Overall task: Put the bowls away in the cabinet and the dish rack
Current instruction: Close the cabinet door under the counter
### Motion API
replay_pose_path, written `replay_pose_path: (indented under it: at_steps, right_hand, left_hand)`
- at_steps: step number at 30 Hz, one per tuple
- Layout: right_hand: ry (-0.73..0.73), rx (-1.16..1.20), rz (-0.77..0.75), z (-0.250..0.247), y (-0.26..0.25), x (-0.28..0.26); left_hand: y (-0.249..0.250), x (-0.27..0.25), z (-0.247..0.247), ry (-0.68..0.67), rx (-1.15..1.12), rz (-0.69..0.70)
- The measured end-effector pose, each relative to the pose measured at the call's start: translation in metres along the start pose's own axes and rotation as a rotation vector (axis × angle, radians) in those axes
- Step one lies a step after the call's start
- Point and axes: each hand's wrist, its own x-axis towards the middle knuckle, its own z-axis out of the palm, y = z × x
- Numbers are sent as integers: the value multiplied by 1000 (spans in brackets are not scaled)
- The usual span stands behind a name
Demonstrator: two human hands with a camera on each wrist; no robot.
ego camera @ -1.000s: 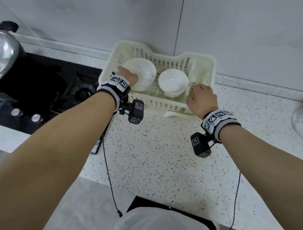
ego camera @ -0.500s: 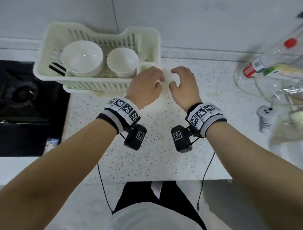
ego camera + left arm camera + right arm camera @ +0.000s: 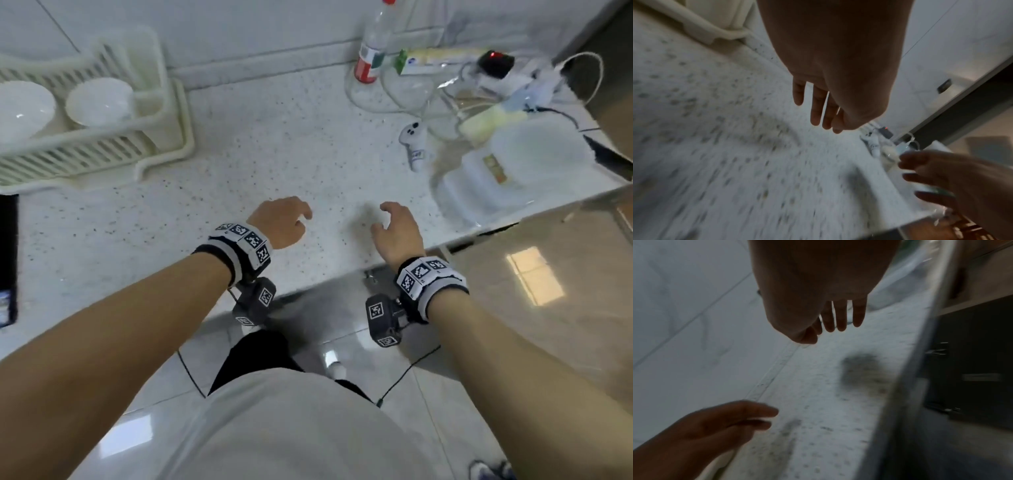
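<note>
Two white bowls stand in the cream dish rack (image 3: 161, 113) at the far left of the counter: a larger bowl (image 3: 20, 109) and a smaller bowl (image 3: 99, 101) beside it. My left hand (image 3: 284, 219) hovers over the speckled counter near its front edge, fingers loosely curled and holding nothing. My right hand (image 3: 394, 222) hangs a short way to its right, also relaxed and empty. In the left wrist view my left hand (image 3: 818, 110) shows straight fingers above the counter. The right wrist view shows my right hand (image 3: 838, 321) the same way.
At the back right stand a clear bottle (image 3: 371, 44) with a red label, a white controller (image 3: 414, 144), clear plastic bags and a large white tub (image 3: 513, 164). A black stove edge (image 3: 8, 257) lies at the far left. Tiled floor shows below the counter's front edge.
Both hands have left the dish rack and drawn back to the right, toward the counter's front edge, and spread apart. The view has swung right, so the rack now sits at far left.
</note>
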Motion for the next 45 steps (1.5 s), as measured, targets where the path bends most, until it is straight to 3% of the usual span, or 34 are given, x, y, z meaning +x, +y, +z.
replay_pose_path:
  at_steps: [8,14,18,27,33,45]
  right_hand:
    - [-69,-233,375,-14,176,-58]
    - [-75,-295,433,-31,235,-53]
    - [-120,-293,445,-31,258,-49]
    - [-106,-346,493,-28,252,-39]
    - [-144,-336,485,-15,240,-53]
    - [-284,-234,280,29,194,-72]
  left_hand:
    - [27,-57,112,23,105,-198]
    - [21,-78,135,-106,158,-248]
    - [23,-74,137,-51,156,-245]
    - [30,-74,146,17,177,-269]
    - [31,-74,144,-12,177,-274]
    - [20,-75,147,-21,188,-248]
